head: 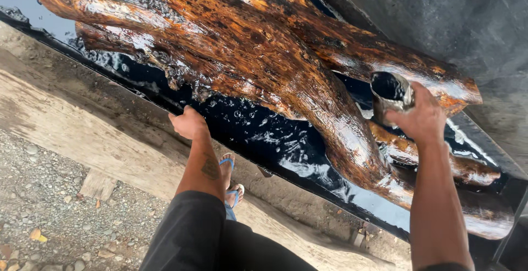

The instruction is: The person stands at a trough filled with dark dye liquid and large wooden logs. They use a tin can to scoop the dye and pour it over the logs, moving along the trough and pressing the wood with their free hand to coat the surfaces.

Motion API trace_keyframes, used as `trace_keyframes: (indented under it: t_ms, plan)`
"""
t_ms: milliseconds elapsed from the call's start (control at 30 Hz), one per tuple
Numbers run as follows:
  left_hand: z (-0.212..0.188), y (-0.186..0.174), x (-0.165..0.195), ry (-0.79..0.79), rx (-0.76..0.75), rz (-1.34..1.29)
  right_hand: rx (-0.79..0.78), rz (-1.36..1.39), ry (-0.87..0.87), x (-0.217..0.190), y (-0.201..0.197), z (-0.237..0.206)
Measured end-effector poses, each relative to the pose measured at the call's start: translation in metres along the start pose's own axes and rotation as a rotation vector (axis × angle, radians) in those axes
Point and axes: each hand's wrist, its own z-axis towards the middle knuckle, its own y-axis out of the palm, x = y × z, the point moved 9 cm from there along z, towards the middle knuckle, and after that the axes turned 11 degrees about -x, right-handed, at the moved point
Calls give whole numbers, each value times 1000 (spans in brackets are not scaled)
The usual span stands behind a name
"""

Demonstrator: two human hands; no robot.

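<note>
Here, a small dark-filled cup [390,94] is sitting in the right hand [421,118], fingers closed around its side, and it is hovering just above the right end of the wood slab [264,56]. By the look of it the person is spreading glossy black resin [258,131] over the slab; judging from the wet sheen, most of the surface is already coated, and a further pour would call for tipping the cup slowly over a bare patch. The left hand [190,122] is resting on the slab's near edge, fingers curled over it. Below the slab, a pale plank [66,111] is lying on gravel [38,205], and a foot in a blue sandal [230,186] is standing beside it. No labels or signs are showing.
</note>
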Motion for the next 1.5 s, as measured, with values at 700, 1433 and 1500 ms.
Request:
trace_keyframes:
  t_ms: [700, 1433, 1500]
  plan:
    - [9, -8, 7, -9, -2, 34, -183, -290, -220, -196, -61, 98]
    - [3, -1, -2, 28, -4, -9, -185, 225, -72, -128, 163, -144]
    - [2, 0, -3, 42, 5, -14, -126, 162, -193, -144, 170, -137]
